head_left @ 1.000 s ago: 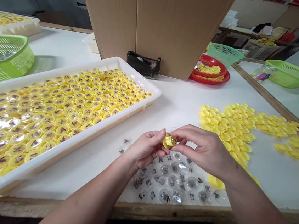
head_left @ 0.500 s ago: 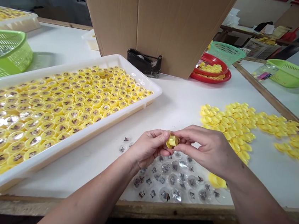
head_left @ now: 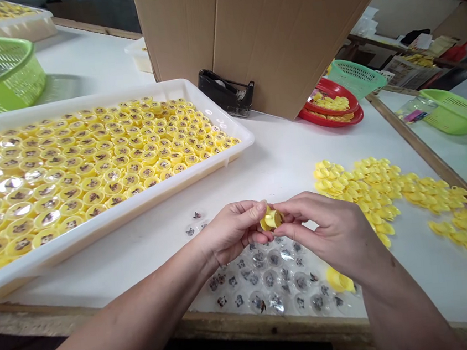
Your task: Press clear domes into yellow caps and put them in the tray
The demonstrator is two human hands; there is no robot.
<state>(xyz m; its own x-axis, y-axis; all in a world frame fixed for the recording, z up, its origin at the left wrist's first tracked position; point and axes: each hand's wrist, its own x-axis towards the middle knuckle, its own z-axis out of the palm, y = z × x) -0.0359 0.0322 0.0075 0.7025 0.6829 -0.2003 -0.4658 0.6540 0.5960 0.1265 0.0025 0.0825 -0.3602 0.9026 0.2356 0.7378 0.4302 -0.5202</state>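
Note:
Between my two hands is a small yellow plastic piece [head_left: 271, 219], flared at one end with a short round stub at the other. My left hand [head_left: 242, 222] pinches its flared side with thumb and fingers. From the right, the thumb and fingertips of my right hand [head_left: 311, 219] grip the stub end. Under the hands lie several clear round domes [head_left: 270, 278] with small animal pictures in them. A single yellow piece [head_left: 338, 281] rests below my right wrist. More yellow pieces [head_left: 360, 189] are spread in a loose pile to the right.
A white tray [head_left: 237, 151] full of yellow pieces with pictures stands at left. Behind it are a green basket [head_left: 18, 75], a black tape dispenser [head_left: 227, 93] and a large cardboard box [head_left: 261, 38]. Red plates [head_left: 356, 116] and a mint basket [head_left: 359, 75] sit at back right.
Both hands keep their hold on the yellow piece, which has turned slightly between the fingers. The view has shifted a little.

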